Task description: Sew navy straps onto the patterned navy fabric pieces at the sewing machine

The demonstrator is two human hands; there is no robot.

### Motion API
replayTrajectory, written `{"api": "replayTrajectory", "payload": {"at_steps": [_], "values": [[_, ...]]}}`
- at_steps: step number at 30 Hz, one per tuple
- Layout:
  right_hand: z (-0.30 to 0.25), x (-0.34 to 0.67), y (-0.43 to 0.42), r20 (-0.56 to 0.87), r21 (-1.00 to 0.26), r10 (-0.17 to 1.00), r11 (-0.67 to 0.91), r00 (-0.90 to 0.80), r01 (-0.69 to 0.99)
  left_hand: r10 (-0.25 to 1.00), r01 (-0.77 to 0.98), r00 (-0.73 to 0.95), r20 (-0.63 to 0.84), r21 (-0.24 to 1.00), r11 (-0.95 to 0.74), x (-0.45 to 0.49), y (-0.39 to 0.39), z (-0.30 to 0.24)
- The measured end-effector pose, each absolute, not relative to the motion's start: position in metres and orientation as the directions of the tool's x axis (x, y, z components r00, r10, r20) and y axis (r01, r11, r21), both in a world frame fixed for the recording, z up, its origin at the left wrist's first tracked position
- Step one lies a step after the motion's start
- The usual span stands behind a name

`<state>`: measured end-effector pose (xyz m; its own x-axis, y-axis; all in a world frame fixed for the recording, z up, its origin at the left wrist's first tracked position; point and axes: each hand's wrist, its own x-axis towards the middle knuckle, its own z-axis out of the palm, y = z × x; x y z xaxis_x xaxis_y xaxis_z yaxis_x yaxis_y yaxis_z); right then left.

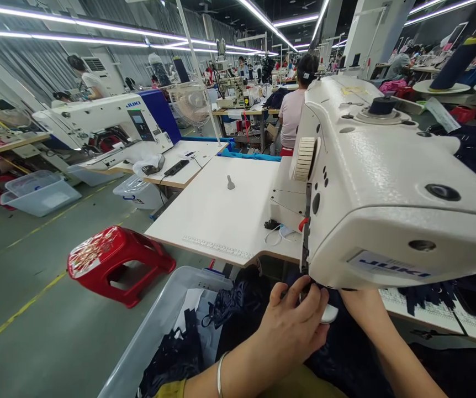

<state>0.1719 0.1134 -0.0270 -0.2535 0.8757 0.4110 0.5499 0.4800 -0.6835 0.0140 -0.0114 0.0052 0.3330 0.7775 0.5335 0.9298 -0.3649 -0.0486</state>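
Note:
My left hand (294, 326) is curled under the front of a white JUKI sewing machine (387, 188), its fingers pinched on dark navy fabric (345, 354) beside a small white piece. A silver bangle sits on that wrist. My right hand (360, 301) reaches under the machine head from the right; only the wrist and forearm show, and its fingers are hidden behind the machine. More navy fabric drapes over my lap.
A clear plastic bin (155, 331) of dark cut pieces stands at my left. A red plastic stool (114, 262) sits on the floor. The white work table (221, 210) extends left. Another JUKI machine (105, 124) and several workers are farther back.

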Motion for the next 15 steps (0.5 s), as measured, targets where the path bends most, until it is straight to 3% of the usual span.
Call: {"api": "replayTrajectory", "payload": {"at_steps": [15], "values": [[-0.0275,0.1680,0.1126,0.476,-0.628,0.853,0.499,-0.213,0.597,0.807,0.940,0.327,0.492,-0.077,-0.334,0.0180,-0.0110,0.0082]]}}
